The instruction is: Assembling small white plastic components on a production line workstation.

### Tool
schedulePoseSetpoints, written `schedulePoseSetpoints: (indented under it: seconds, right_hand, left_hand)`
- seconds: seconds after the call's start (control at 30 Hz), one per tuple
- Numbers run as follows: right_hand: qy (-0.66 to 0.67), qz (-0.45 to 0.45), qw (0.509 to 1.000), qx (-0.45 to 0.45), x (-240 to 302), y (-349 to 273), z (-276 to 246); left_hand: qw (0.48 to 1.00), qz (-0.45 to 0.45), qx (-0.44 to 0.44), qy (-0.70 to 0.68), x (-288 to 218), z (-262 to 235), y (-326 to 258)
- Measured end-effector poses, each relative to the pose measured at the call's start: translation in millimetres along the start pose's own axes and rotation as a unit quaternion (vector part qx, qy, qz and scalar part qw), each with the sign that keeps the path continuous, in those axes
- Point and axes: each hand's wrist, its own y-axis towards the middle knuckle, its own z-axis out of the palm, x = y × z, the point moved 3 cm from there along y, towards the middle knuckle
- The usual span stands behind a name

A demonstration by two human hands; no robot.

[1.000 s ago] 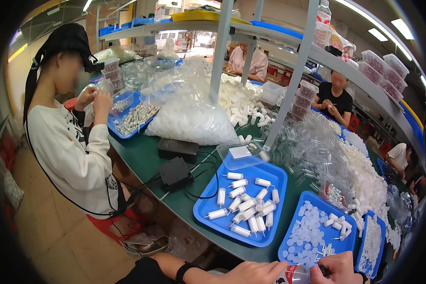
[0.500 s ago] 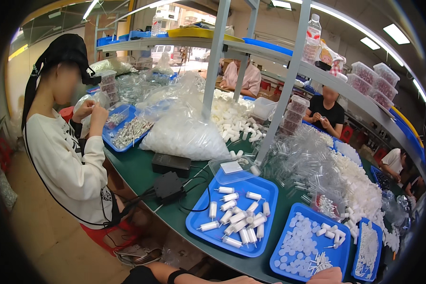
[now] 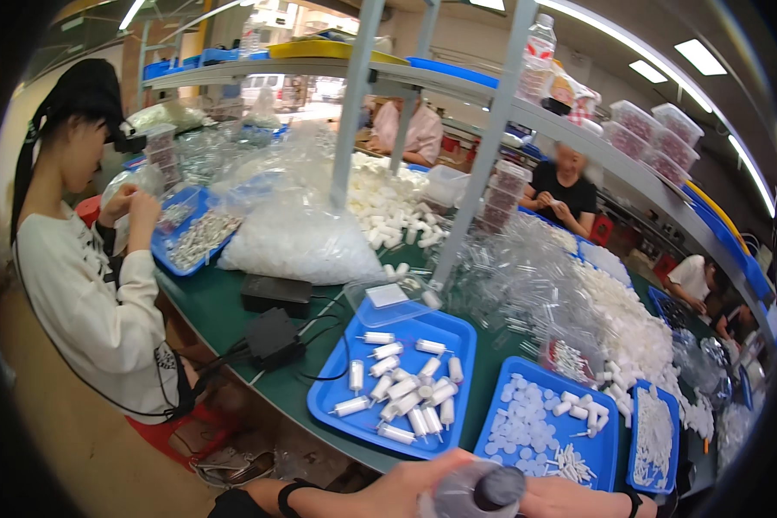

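Observation:
At the lower edge, my left hand (image 3: 403, 489) is closed round a bottle-like thing with a translucent grey body (image 3: 454, 495) and a dark round cap (image 3: 499, 488); it is blurred and partly cut off. My right hand (image 3: 565, 498) is against its right side, fingers hidden. Just beyond, a blue tray (image 3: 485, 436) holds white discs (image 3: 527, 414), short white cylinders (image 3: 584, 410) and thin white sticks (image 3: 571, 464). Left of it, another blue tray (image 3: 326, 399) carries several white capped tubes with thin tips (image 3: 403, 388).
A narrow blue tray (image 3: 637, 466) of white bits lies right. Behind are clear tubes (image 3: 509, 276), a white heap (image 3: 626, 315), a bag (image 3: 298, 246) and black power boxes (image 3: 274, 337) with cables. Shelf posts (image 3: 479, 155) rise from the table. A co-worker (image 3: 82, 276) sits left; others work farther back.
My hands have come farther into view, and the dark-capped bottle-like thing now shows between them. The whole scene has shifted left in the picture as the head turned.

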Motion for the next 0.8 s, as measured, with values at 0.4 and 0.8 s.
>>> schedulePoseSetpoints:
  seconds: [0.4, 0.8]
  right_hand:
    - [0.401, -0.013, 0.895, -0.195, -34.3, 18.7, 22.9]
    - [0.042, 0.001, 0.776, -0.63, -96.6, 10.7, -253.3]
  left_hand:
    - [0.949, -0.047, -0.18, -0.256, 43.6, 0.3, 15.2]
    - [0.99, 0.019, 0.01, 0.138, 86.5, 12.8, -4.1]
